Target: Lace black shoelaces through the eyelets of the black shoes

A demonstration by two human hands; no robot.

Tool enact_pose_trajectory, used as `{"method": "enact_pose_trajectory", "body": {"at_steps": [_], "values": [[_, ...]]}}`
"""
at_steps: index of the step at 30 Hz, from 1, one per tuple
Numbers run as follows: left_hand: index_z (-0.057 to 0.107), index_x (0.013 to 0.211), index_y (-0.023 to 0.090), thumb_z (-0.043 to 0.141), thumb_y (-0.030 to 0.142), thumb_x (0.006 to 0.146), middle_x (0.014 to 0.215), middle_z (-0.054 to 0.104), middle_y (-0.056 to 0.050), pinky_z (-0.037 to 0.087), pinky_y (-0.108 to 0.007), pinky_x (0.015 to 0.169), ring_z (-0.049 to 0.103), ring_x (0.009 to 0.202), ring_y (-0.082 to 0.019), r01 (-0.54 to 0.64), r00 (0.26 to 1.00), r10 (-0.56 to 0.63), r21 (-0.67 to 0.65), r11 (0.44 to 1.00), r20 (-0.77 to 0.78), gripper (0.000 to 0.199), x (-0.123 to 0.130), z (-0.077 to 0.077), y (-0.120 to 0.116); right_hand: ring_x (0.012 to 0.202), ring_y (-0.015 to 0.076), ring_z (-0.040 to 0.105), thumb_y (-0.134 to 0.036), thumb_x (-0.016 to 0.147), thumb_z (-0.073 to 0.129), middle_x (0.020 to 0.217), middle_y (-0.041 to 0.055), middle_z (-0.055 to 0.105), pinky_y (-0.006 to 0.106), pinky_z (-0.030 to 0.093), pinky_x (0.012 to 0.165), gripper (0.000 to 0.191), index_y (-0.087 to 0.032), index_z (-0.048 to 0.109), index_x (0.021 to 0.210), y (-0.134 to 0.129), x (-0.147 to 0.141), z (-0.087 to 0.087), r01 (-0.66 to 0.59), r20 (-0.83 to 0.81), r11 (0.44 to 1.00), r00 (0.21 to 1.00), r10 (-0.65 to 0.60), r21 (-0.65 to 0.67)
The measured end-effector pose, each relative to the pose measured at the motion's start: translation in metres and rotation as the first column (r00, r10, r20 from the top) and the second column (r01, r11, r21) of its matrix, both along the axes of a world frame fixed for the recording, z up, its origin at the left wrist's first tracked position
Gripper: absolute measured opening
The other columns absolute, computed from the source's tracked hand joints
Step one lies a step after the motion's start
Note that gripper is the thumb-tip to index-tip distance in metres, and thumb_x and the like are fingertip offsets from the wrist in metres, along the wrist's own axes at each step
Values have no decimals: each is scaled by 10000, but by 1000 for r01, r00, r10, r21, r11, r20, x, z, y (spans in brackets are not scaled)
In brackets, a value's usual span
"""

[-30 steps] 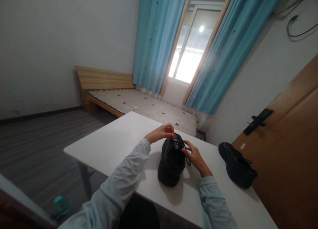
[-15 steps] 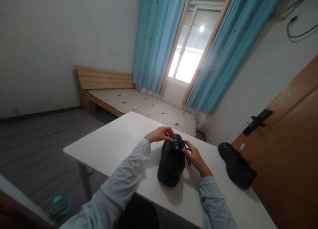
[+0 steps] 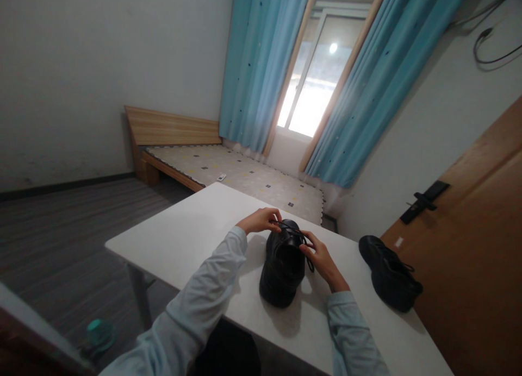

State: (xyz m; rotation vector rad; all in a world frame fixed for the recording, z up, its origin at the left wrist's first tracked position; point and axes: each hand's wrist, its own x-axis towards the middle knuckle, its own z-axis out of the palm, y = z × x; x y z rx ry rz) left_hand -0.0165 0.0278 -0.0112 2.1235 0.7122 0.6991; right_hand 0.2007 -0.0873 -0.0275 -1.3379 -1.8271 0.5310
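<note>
A black lace-up shoe (image 3: 281, 275) stands upright on the white table (image 3: 183, 229), its heel towards me. My left hand (image 3: 263, 220) is at the upper left of the shoe, fingers pinched on a black shoelace (image 3: 291, 230). On the shoe's right side, my right hand (image 3: 320, 256) has thumb and fingers closed on the lace near the opening; a loop of lace hangs below the fingers. The laces run across the tongue between both hands. The other black shoe (image 3: 389, 273) lies at the table's right edge, apart from my hands.
Beyond the table is a bed (image 3: 240, 169) with a patterned mattress and a small white object (image 3: 221, 177) on it. A wooden door (image 3: 468, 229) with a black handle borders the table's right side. A green-topped container (image 3: 100, 332) sits on the floor at lower left.
Hardly anything differs. The left fingers have shifted very slightly at the lace, while the right hand keeps its place; the whole view has moved a little.
</note>
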Motion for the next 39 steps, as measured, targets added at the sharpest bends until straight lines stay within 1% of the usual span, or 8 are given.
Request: {"method": "enact_pose_trajectory", "body": {"at_steps": [6, 8, 14, 19, 23, 27, 32, 39], "values": [[525, 855, 160, 672, 240, 704, 786, 610, -1, 432, -234, 690, 548, 739, -119, -134, 982, 128, 35, 990, 140, 225, 1, -4, 3, 1116, 284, 553, -561, 781, 544, 1169, 96, 620, 433, 470, 898, 507, -209, 560, 1145, 0, 1, 0, 8, 10, 1000, 1000, -8, -6], [502, 867, 163, 652, 219, 723, 782, 581, 4, 454, -247, 698, 545, 736, -112, -171, 962, 168, -4, 985, 216, 215, 3, -4, 4, 1111, 287, 556, -554, 786, 541, 1165, 94, 623, 442, 463, 904, 496, -212, 560, 1145, 1, 2, -1, 2, 12, 1000, 1000, -2, -7], [429, 888, 173, 645, 245, 749, 826, 508, 10, 538, -318, 663, 599, 728, -112, -80, 826, 235, -305, 949, 513, 266, 7, 1, 1, 1105, 284, 560, -547, 780, 555, 1169, 93, 618, 441, 472, 897, 490, -215, 560, 1141, 2, 4, -5, 1, -19, 1000, 1000, -1, -3], [416, 904, 168, 634, 211, 757, 809, 481, 33, 563, -359, 703, 619, 705, -100, -27, 709, 281, -373, 927, 647, 266, 6, 8, -4, 1109, 283, 554, -537, 786, 553, 1181, 88, 611, 449, 472, 898, 478, -222, 560, 1146, 2, 6, -7, 1, -19, 1000, 1000, -1, -3], [408, 925, 171, 619, 229, 766, 803, 490, 35, 576, -375, 658, 624, 660, -103, 14, 692, 274, -392, 920, 668, 271, 6, 10, -6, 1101, 280, 559, -531, 787, 555, 1169, 84, 617, 447, 475, 898, 470, -221, 567, 1140, 2, 6, -7, 1, -23, 1000, 1000, -1, 1], [433, 936, 173, 609, 262, 764, 795, 491, 33, 563, -296, 535, 564, 586, -69, -55, 715, 289, -361, 931, 636, 262, 5, 11, -6, 1099, 280, 559, -526, 789, 558, 1165, 86, 617, 452, 477, 896, 462, -221, 569, 1136, 3, 5, -7, 1, -26, 1000, 1000, -1, 5], [498, 947, 162, 615, 290, 754, 771, 542, 15, 394, -159, 396, 485, 481, -44, -266, 746, 334, -203, 942, 576, 260, 4, 10, -1, 1110, 278, 553, -526, 790, 558, 1175, 90, 611, 448, 470, 905, 464, -217, 564, 1136, 3, 5, -7, 3, -33, 1000, 999, -3, -3], [605, 932, 172, 636, 316, 755, 781, 658, -13, 421, -212, 584, 553, 600, -92, -487, 771, 398, 57, 872, 497, 230, -1, 14, -2, 1114, 275, 549, -549, 782, 553, 1181, 92, 603, 441, 467, 913, 492, -209, 560, 1137, 2, 3, -5, 6, -30, 1000, 1000, -7, -13]]}}
